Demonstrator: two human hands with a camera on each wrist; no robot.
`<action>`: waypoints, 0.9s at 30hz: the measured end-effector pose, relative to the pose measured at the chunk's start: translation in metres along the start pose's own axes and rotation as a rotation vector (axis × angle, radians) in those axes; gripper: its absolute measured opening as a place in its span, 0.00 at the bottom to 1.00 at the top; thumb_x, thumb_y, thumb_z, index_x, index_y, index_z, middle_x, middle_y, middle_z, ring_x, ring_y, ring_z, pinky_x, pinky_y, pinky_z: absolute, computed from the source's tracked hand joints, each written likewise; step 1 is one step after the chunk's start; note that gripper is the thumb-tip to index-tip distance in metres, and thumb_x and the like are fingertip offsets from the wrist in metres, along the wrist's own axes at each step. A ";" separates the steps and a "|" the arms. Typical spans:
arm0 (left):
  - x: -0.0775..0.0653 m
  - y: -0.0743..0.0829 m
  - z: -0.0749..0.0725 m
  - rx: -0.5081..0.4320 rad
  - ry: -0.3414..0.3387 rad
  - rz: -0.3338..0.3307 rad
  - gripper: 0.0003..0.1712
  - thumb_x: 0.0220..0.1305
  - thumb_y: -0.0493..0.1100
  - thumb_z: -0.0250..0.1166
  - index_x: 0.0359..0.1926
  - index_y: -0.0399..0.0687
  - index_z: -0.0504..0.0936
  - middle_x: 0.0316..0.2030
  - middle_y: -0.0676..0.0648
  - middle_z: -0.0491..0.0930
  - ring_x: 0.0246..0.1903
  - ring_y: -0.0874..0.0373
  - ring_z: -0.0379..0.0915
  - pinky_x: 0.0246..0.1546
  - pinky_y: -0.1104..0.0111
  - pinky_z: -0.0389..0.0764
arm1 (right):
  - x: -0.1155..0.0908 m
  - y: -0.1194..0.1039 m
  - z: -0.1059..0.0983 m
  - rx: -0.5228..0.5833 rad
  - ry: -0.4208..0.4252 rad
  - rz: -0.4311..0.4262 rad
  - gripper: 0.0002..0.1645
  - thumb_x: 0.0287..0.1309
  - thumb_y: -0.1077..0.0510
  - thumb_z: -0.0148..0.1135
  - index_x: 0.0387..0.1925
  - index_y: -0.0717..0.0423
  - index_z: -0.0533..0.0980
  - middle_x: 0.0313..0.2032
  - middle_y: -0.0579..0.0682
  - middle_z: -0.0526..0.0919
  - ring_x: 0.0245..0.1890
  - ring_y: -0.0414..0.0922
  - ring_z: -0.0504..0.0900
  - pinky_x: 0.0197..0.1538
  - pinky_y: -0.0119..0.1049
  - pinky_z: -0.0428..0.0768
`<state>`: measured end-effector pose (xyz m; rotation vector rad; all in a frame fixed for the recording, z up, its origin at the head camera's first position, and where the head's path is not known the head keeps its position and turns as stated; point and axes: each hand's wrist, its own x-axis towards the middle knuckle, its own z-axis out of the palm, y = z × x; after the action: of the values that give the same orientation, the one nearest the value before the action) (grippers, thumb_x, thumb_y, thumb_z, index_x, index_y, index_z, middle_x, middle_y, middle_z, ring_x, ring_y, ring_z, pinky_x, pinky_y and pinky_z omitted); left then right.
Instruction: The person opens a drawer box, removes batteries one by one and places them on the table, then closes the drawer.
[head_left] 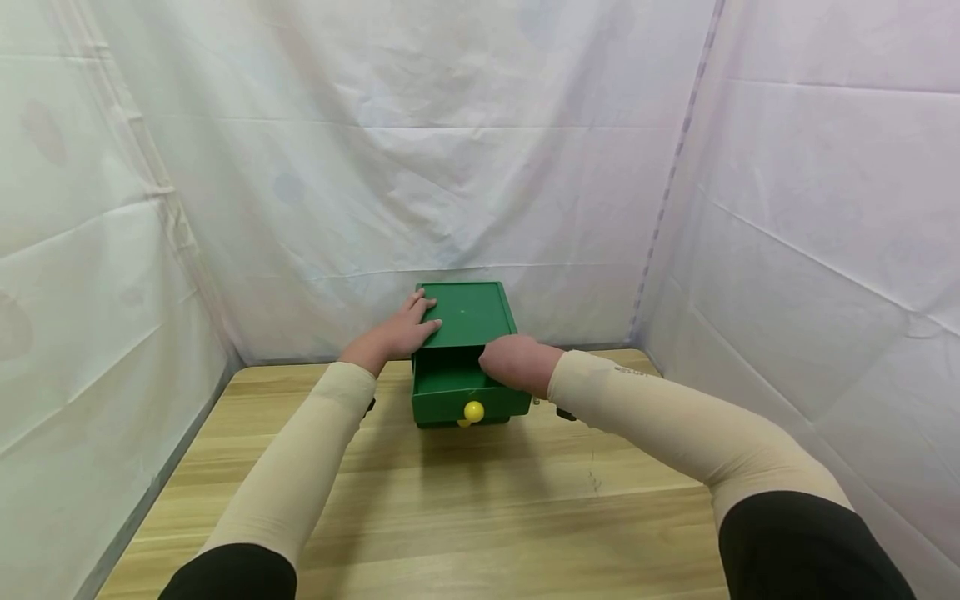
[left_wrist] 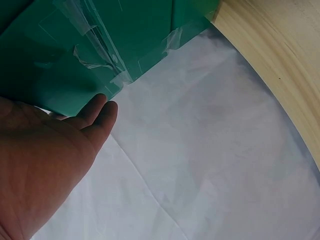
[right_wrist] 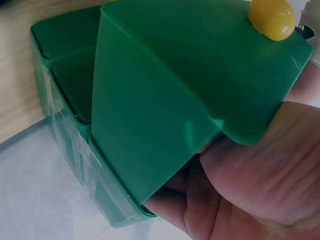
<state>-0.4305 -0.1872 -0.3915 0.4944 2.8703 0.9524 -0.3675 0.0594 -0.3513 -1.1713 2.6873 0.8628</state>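
Steady lightly with the left hand, grasping nothing, fingers spread along the top left edge of the green cabinet. Reach with the right hand into the pulled-out drawer without leaning, to avoid tipping; cannot tell whether grasping anything, fingertips hidden. Stands toward the back of the table, near the white curtain.

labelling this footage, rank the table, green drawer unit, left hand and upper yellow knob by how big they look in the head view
1. Table
2. Green drawer unit
3. Left hand
4. Upper yellow knob
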 end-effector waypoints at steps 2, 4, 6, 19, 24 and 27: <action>0.000 0.000 0.000 -0.005 0.001 0.000 0.40 0.91 0.58 0.48 0.90 0.46 0.52 0.90 0.42 0.30 0.87 0.35 0.34 0.82 0.38 0.51 | 0.000 0.000 0.000 -0.014 0.007 -0.003 0.03 0.77 0.61 0.71 0.43 0.49 0.85 0.39 0.47 0.89 0.38 0.43 0.84 0.49 0.38 0.88; -0.001 0.001 0.000 -0.012 0.001 0.001 0.40 0.90 0.57 0.48 0.90 0.46 0.52 0.90 0.42 0.30 0.87 0.36 0.34 0.82 0.38 0.51 | 0.001 0.000 0.000 -0.023 0.013 -0.004 0.03 0.77 0.60 0.71 0.42 0.49 0.85 0.39 0.47 0.89 0.39 0.43 0.85 0.49 0.38 0.88; -0.001 0.002 -0.001 -0.017 0.002 0.002 0.39 0.90 0.56 0.49 0.90 0.46 0.52 0.90 0.42 0.31 0.87 0.36 0.34 0.82 0.38 0.51 | 0.002 0.000 0.001 -0.032 0.016 -0.005 0.03 0.77 0.59 0.71 0.42 0.49 0.85 0.38 0.46 0.89 0.38 0.42 0.85 0.49 0.38 0.88; 0.000 0.001 -0.001 -0.021 0.001 -0.001 0.39 0.91 0.56 0.48 0.90 0.45 0.51 0.90 0.42 0.30 0.88 0.36 0.32 0.82 0.38 0.50 | 0.002 0.005 0.006 -0.002 0.036 -0.041 0.04 0.79 0.59 0.69 0.42 0.48 0.85 0.37 0.45 0.88 0.36 0.41 0.81 0.47 0.37 0.87; 0.000 0.001 -0.001 -0.020 0.002 0.002 0.39 0.91 0.56 0.48 0.90 0.45 0.52 0.90 0.42 0.30 0.88 0.37 0.32 0.82 0.38 0.50 | 0.004 0.008 0.012 0.000 0.063 -0.072 0.04 0.78 0.61 0.70 0.41 0.49 0.86 0.38 0.45 0.89 0.35 0.41 0.82 0.48 0.37 0.87; 0.001 0.000 -0.001 -0.013 0.003 0.004 0.39 0.91 0.56 0.48 0.90 0.45 0.51 0.90 0.42 0.30 0.88 0.37 0.32 0.82 0.38 0.50 | 0.003 0.010 0.012 0.010 0.058 -0.084 0.04 0.78 0.61 0.70 0.42 0.49 0.86 0.38 0.46 0.89 0.35 0.41 0.81 0.48 0.37 0.87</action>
<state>-0.4312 -0.1875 -0.3911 0.4990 2.8647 0.9725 -0.3784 0.0691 -0.3577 -1.3171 2.6619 0.8142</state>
